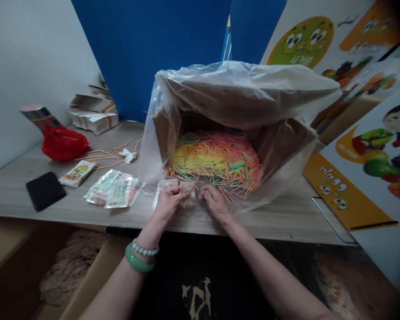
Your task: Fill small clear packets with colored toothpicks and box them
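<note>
My left hand (169, 202) is closed on a small clear plastic packet (188, 187), thumb and fingers pinched at its left side. Just to the right, my right hand (216, 205) has its fingers curled together close to the packet's edge; what they hold, if anything, is too small to make out. Beyond both hands, a cardboard box lined with clear plastic (276, 142) lies with its opening towards me. Thin pink, yellow, green and orange sticks (216, 160) are heaped inside and spill to its front. Another packet (163, 184) lies partly behind my left hand.
Left on the table are filled packets (118, 191), a stack of printed cards (78, 173), a black flat object (46, 190), a red plastic bag (63, 144) and rubber-like strands (100, 156). Printed cartons (363, 178) stand right. An open carton (86, 284) sits below the table edge.
</note>
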{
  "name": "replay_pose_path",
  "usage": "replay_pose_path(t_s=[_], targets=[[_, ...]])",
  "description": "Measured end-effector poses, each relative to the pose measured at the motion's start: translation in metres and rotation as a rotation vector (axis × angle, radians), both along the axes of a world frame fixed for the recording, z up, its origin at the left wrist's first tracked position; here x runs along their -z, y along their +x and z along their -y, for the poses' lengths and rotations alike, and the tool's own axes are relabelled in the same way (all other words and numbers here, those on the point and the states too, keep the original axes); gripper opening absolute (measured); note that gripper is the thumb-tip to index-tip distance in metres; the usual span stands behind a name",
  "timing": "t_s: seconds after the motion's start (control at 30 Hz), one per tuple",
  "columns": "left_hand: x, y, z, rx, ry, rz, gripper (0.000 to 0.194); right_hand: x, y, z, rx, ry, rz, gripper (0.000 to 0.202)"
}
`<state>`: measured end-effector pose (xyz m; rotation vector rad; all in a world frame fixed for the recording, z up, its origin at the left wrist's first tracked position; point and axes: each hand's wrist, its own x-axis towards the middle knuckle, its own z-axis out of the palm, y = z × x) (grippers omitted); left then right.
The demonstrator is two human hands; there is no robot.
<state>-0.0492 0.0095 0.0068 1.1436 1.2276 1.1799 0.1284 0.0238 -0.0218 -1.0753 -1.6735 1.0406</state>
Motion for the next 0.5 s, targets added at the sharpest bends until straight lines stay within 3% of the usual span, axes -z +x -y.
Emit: replay_pose_path(t_s=[0.13, 0.27, 0.4, 0.5], targets=[[0.001, -0.003, 0.004, 0.012, 0.02, -0.094, 0.034, 0.014, 0.003, 0.011, -0.111, 0.153, 0.267, 0.013], [0.002, -0.003, 0.005, 0.014, 0.032, -0.162, 0.032, 0.015, 0.009, 0.012, -0.104, 0.139, 0.281, 0.011], [0.0, -0.003, 0.008, -0.079, 0.064, -0.164, 0.038, -0.005, 0.018, -0.002, -0.003, 0.057, 0.142, 0.01], [-0.005, -0.002, 0.01, -0.052, 0.129, -0.26, 0.039, -0.033, 0.017, -0.01, 0.101, 0.009, -0.152, 0.015]])
